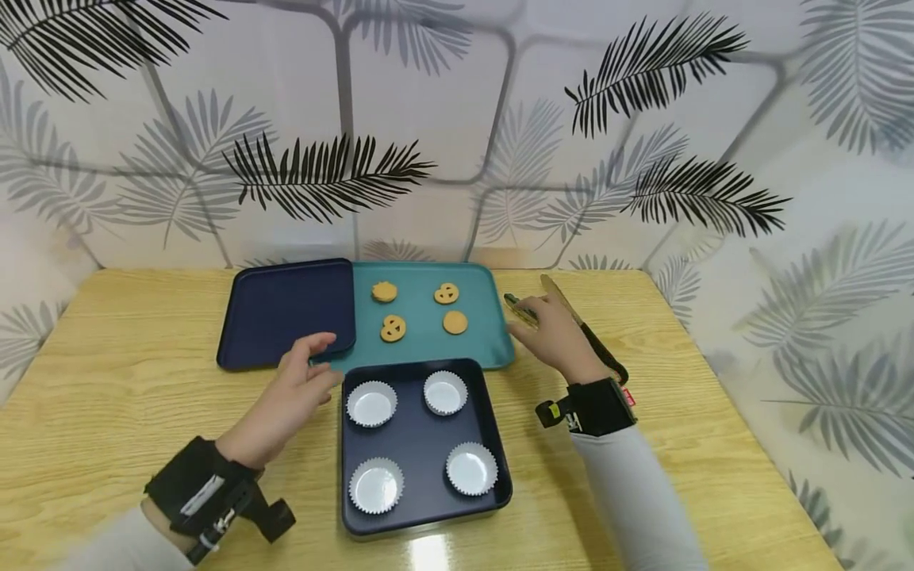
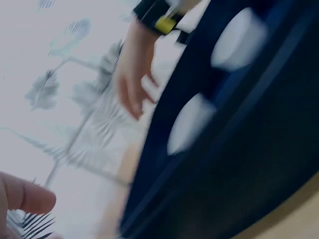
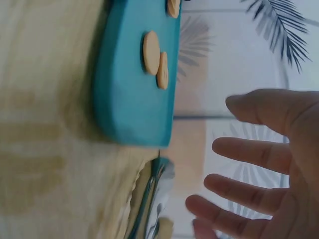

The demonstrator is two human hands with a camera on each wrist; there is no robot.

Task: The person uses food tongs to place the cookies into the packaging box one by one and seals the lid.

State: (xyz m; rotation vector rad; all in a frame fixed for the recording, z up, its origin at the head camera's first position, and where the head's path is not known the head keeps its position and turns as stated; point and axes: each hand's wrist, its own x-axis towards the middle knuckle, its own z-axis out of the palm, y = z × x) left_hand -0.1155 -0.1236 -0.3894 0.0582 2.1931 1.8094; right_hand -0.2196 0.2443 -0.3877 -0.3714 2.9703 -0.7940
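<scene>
our right hand (image 1: 557, 333) is spread and holds nothing, near the shiny green tool (image 3: 160, 193) on the table (image 1: 128, 381), just right of the teal tray (image 1: 421, 305). we guess it's light, stiff and slippery; its middle seems best to pinch. our left hand (image 1: 296, 388), loose and bare, is beside the dark pan (image 1: 424, 444).

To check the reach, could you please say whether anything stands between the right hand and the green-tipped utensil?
Nothing visible does: in the right wrist view, only open space separates the right hand from the green-tipped utensil.
</scene>
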